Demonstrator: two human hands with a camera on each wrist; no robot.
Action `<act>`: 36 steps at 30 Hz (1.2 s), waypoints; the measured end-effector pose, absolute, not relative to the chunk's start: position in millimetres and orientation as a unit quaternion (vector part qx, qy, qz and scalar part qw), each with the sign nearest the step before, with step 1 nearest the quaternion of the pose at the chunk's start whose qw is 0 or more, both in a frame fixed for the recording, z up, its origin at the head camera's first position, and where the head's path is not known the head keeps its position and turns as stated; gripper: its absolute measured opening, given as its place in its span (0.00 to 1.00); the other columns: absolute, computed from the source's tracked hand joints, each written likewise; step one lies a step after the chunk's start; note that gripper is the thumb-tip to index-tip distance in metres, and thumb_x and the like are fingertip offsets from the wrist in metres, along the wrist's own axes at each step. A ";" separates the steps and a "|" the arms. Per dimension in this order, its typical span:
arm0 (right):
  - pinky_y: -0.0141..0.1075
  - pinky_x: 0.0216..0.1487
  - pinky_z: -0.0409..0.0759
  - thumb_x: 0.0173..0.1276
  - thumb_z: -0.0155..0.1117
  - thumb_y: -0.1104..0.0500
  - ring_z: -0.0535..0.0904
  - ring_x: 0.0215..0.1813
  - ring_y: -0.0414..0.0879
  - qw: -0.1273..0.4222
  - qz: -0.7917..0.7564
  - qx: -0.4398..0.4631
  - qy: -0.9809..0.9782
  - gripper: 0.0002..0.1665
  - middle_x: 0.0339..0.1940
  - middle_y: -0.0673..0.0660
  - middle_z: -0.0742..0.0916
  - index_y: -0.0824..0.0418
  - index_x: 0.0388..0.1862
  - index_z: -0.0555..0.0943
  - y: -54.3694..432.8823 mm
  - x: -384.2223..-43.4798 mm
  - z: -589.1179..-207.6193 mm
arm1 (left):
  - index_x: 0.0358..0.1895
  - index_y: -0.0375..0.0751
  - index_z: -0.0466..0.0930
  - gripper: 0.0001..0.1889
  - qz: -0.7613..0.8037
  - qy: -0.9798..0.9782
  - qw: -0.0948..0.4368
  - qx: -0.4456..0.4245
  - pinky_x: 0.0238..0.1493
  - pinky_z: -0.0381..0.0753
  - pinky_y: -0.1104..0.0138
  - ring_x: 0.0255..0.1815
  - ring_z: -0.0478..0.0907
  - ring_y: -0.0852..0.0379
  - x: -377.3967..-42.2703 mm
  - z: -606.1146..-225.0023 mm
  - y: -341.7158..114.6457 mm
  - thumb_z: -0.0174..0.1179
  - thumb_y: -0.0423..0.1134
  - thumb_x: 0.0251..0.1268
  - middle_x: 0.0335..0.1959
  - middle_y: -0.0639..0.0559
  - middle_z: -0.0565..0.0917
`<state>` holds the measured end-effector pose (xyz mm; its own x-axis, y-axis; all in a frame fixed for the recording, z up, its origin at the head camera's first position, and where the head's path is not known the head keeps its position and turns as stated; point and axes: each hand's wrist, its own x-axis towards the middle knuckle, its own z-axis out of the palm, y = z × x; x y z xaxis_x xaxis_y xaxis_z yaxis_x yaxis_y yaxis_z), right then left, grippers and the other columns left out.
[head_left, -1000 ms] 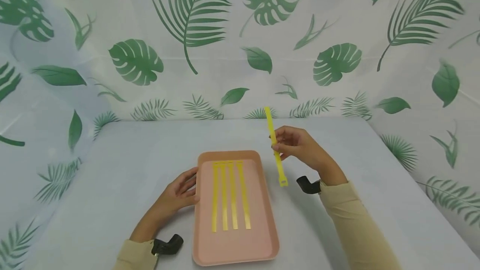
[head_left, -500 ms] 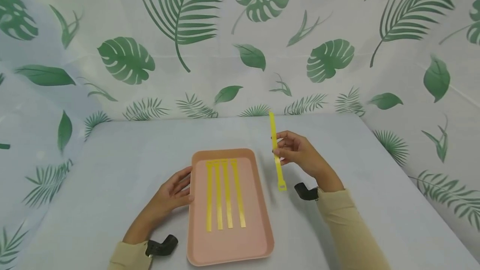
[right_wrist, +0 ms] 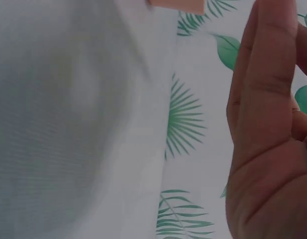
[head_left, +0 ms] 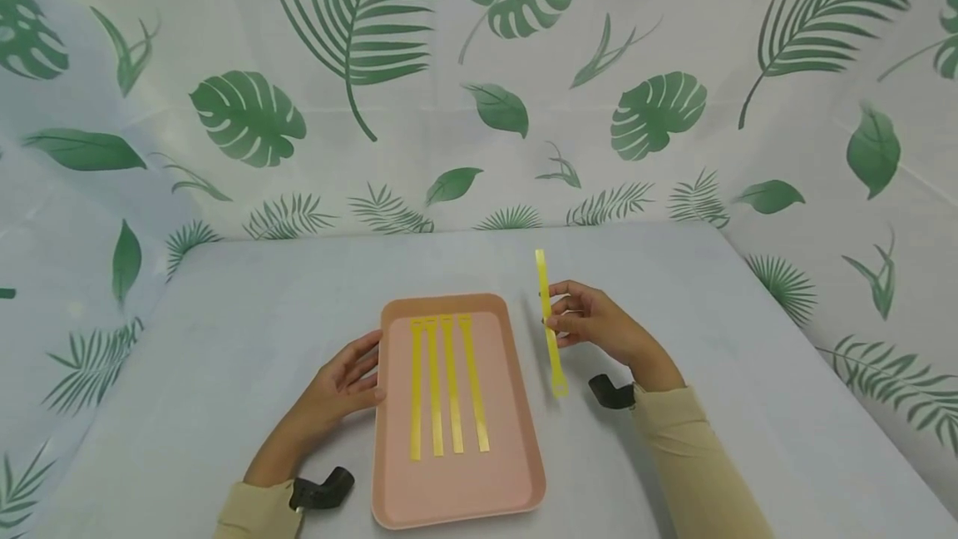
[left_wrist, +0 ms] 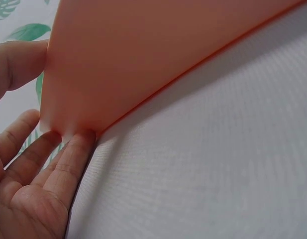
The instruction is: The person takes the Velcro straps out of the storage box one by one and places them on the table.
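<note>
Between thumb and fingers, my right hand [head_left: 595, 323] pinches a yellow cable tie [head_left: 545, 298], a flat strap with a slotted head at its lower end. It is held near its middle, to the right of the pink tray [head_left: 458, 496]. Several matching yellow cable ties [head_left: 452, 389] lie lengthwise in the tray, slotted heads toward the far end. My left hand [head_left: 340, 385] touches the tray's left side with thumb and fingertips. In the left wrist view, the fingertips [left_wrist: 83, 137] rest against the tray's outer wall [left_wrist: 123, 55]. The right wrist view shows the right fingers [right_wrist: 267, 74], but not the held tie.
A pale cloth [head_left: 247, 323] covers the table. Behind and at the sides hangs a white sheet with green leaves [head_left: 494, 111]. Black wrist mounts [head_left: 322, 489] stick out from both sleeves.
My right hand has lowered a little with the cable tie, nearer the table. The left hand stays at the tray. The head view has shifted slightly, moving the whole scene left.
</note>
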<state>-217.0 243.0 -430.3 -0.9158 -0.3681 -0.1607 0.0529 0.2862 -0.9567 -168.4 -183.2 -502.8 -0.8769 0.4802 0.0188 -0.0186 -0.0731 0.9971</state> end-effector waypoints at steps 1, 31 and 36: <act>0.37 0.46 0.92 0.79 0.64 0.69 0.86 0.41 0.43 0.183 -0.589 -0.099 0.781 0.29 0.44 0.57 0.83 0.79 0.72 0.66 243.6 -217.3 -432.4 | 0.85 0.22 0.48 0.47 0.710 0.659 0.176 0.174 0.69 0.79 0.70 0.81 0.58 0.20 -168.6 -502.9 -183.0 0.68 0.25 0.71 0.83 0.20 0.55; 0.36 0.39 0.92 0.76 0.65 0.74 0.84 0.37 0.45 0.211 -0.566 -0.069 0.794 0.25 0.39 0.57 0.82 0.78 0.67 0.69 240.6 -218.6 -458.5 | 0.84 0.22 0.48 0.46 0.713 0.655 0.175 0.179 0.69 0.80 0.69 0.77 0.74 0.51 -168.2 -501.7 -183.3 0.68 0.26 0.72 0.83 0.19 0.54; 0.35 0.37 0.91 0.75 0.65 0.75 0.84 0.35 0.45 0.213 -0.551 -0.062 0.805 0.23 0.37 0.57 0.82 0.77 0.65 0.71 235.9 -217.5 -456.7 | 0.85 0.23 0.49 0.46 0.712 0.656 0.180 0.172 0.68 0.81 0.69 0.72 0.77 0.62 -168.9 -502.3 -183.0 0.67 0.26 0.71 0.83 0.20 0.55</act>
